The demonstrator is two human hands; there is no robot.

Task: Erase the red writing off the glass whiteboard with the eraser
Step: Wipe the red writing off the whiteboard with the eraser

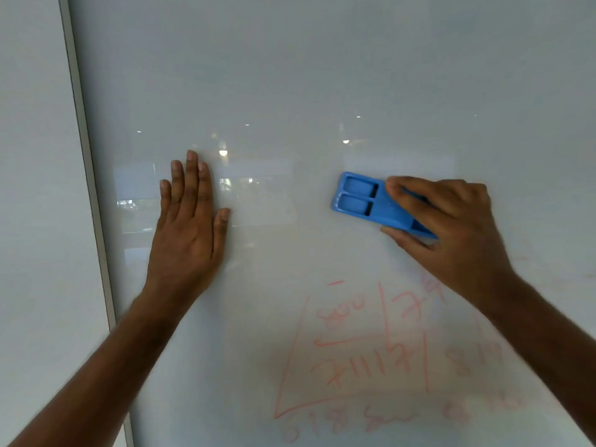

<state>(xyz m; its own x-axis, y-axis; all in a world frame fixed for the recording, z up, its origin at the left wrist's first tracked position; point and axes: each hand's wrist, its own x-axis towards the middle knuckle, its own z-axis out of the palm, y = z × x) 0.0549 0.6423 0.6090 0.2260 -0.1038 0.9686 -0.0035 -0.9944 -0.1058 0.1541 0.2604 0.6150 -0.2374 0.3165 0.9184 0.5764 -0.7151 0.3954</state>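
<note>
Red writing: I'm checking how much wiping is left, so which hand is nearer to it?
Right. The right hand grips the blue eraser just above the red writing, its wrist over the upper marks. The left hand lies flat on the glass whiteboard, up-left of it.

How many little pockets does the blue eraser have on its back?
2. Both rectangular pockets sit side by side at the left end of the blue plastic eraser, one above the other. The right hand covers the other end, so more may be hidden.
</note>
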